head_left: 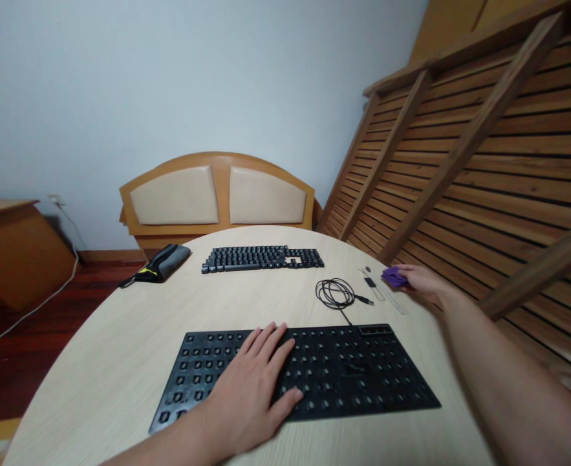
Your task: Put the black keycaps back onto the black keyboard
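Note:
A black keyboard base [324, 362], stripped of its keycaps, lies flat at the near side of the table. My left hand [256, 382] rests on it, palm down with the fingers stretched out. At the table's right edge my right hand [421, 281] is closed on a folded purple cloth [394, 277]. Just left of that cloth lie a keycap puller [371, 283] with a dark handle and a thin rod-like tool [390, 298]. The coiled USB cable [336, 294] sits behind the base and joins its back edge. Farther back, the loose black keycaps [246, 257] are laid out in keyboard order.
The round pale table [120, 349] carries everything. A grey and black pouch [163, 262] with a yellow trim lies at its back left. Beyond stands a wooden headboard [222, 165] with cream panels. Wooden slats [484, 162] lean along the right, close to my right arm.

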The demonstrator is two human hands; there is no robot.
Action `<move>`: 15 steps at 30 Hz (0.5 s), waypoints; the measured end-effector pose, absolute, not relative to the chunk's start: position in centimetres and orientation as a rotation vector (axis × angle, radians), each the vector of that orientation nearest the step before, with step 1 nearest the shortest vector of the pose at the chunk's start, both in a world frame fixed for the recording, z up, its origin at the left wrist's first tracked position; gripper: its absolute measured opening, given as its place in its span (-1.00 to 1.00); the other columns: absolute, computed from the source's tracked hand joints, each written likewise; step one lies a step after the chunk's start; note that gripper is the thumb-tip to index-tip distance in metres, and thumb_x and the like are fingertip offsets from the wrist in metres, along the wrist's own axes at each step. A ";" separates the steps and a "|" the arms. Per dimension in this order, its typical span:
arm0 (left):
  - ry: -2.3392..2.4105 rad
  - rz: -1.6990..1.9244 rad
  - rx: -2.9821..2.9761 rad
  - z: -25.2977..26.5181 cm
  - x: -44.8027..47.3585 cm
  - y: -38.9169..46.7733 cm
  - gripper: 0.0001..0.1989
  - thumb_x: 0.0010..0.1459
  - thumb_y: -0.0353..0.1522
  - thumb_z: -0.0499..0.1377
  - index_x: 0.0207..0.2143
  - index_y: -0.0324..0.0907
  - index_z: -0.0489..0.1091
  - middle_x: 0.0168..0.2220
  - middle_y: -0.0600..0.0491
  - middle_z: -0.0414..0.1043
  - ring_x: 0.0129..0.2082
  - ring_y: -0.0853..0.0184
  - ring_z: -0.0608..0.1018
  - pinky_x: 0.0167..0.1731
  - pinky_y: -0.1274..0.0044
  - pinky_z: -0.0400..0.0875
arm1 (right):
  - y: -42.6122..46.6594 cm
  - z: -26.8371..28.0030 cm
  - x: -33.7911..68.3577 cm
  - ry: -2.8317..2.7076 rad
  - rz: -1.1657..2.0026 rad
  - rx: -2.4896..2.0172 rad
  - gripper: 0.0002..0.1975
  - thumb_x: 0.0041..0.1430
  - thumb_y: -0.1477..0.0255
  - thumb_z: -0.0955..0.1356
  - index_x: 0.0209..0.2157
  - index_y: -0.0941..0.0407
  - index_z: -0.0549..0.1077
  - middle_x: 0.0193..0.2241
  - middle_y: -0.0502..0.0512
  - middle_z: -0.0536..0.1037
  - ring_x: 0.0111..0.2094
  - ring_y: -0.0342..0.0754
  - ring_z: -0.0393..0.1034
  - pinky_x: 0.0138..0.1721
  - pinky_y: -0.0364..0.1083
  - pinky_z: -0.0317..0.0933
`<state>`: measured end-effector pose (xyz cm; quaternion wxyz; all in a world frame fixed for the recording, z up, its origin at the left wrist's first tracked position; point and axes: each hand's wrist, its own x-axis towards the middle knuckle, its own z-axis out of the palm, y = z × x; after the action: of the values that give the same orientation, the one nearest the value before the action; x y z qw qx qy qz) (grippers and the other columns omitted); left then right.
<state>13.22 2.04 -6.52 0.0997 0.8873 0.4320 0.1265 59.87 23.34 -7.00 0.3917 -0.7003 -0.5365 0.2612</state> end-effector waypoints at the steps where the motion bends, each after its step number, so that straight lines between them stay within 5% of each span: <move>1: 1.278 0.373 2.619 -6.5 13.2 2.0 -0.34 0.36 0.03 -0.04 0.35 -0.13 0.12 0.44 -0.09 -0.07 0.42 0.03 0.06 0.36 0.09 0.02 | 23.5 -7.5 60.1 -1.341 0.625 -1.826 -0.73 0.05 0.53 0.33 -0.21 0.23 0.59 -0.42 0.23 0.66 -0.49 -0.05 0.52 -0.56 -0.18 0.32; 9: 1.265 0.347 2.601 -6.1 13.3 2.0 -0.33 0.36 0.03 -0.05 0.36 -0.14 0.10 0.44 -0.09 -0.09 0.42 0.01 0.06 0.36 0.06 0.03 | 24.6 -8.2 61.4 -1.329 0.184 -2.121 -0.62 0.02 0.31 0.44 -0.14 0.21 0.58 -0.21 0.33 0.65 -0.22 0.16 0.55 -0.20 0.04 0.39; 15: 1.258 0.363 2.588 -6.1 13.4 2.0 -0.33 0.35 0.02 -0.03 0.36 -0.15 0.11 0.44 -0.10 -0.08 0.42 -0.01 0.04 0.35 0.05 0.03 | 23.5 -8.4 59.6 -1.491 0.061 -2.171 -0.75 0.06 0.27 0.41 -0.33 0.13 0.65 -0.29 0.27 0.67 -0.27 0.17 0.55 -0.23 0.03 0.35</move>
<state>13.36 1.98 -6.08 0.1202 0.8858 0.4307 0.1243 59.64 23.52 -8.37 0.2506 -0.7978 -0.5479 0.0224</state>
